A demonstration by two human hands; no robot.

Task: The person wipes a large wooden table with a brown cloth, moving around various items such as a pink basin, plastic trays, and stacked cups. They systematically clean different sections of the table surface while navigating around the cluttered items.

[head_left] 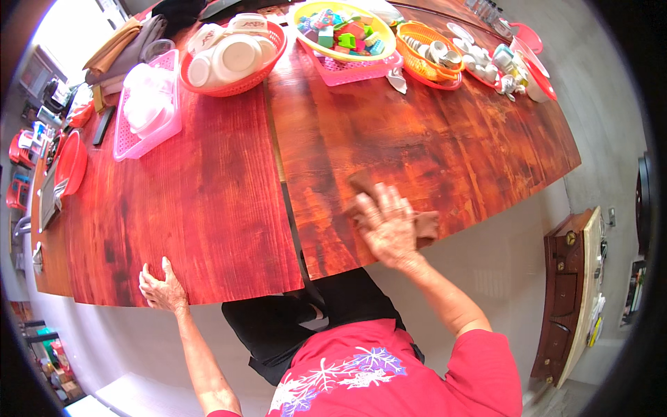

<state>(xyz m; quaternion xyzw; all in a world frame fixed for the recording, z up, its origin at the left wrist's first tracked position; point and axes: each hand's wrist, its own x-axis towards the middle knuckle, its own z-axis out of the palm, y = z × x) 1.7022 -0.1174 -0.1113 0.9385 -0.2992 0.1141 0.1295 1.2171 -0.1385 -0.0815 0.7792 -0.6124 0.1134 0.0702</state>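
My right hand (387,224) lies flat, fingers spread, on a brown cloth (425,224) pressed to the glossy red-brown wooden table (208,201) near its front edge. The cloth shows around the hand, mostly to its right and above it. My left hand (161,286) rests on the table's front edge at the lower left, fingers on the wood, holding nothing. A dark seam (281,167) runs between the table's two boards.
At the back stand a red basket of white bowls (233,55), a pink basket (146,104), a yellow bowl of coloured blocks (344,31) on a pink tray, and an orange basket of small cups (432,54). A wooden cabinet (568,292) stands at right.
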